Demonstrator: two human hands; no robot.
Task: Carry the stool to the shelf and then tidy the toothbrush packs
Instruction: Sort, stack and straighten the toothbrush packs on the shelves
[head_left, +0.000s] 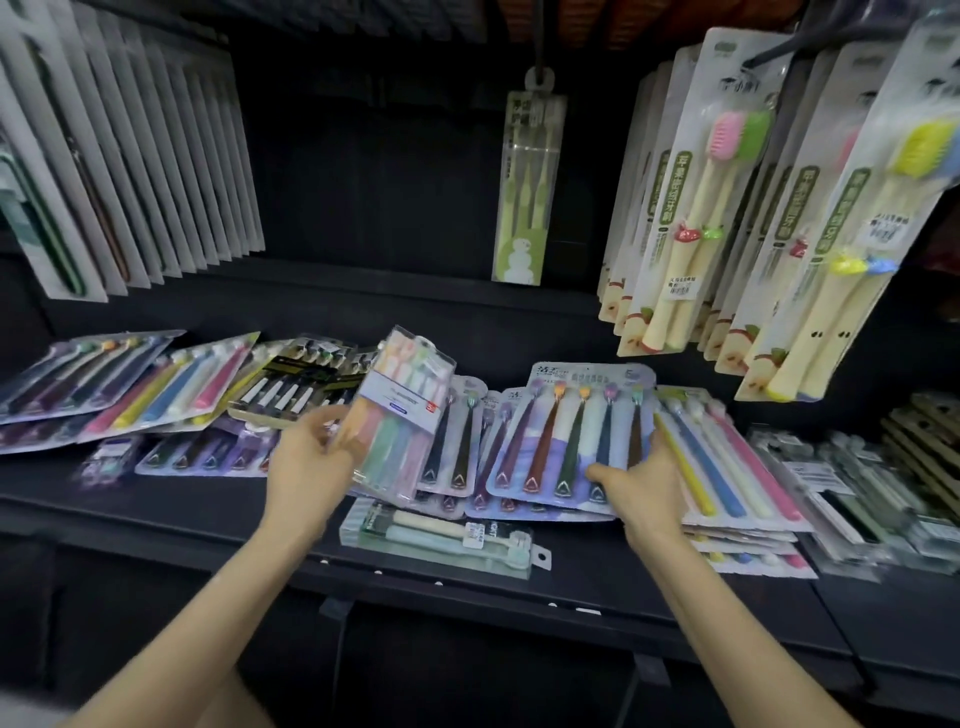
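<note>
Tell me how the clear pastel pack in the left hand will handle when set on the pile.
Probably light: the left hand holds the pastel pack tilted by one edge. Likely stiff, as it looks flat, not sagging. Its glossy plastic may slide on slanted packs like the card pack the right hand grips.

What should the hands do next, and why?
Probably square the purple pack onto the fanned matching packs beneath it. The right hand pinches its lower edge, and the left hand holds the pastel pack lifted clear of the shelf.
</note>
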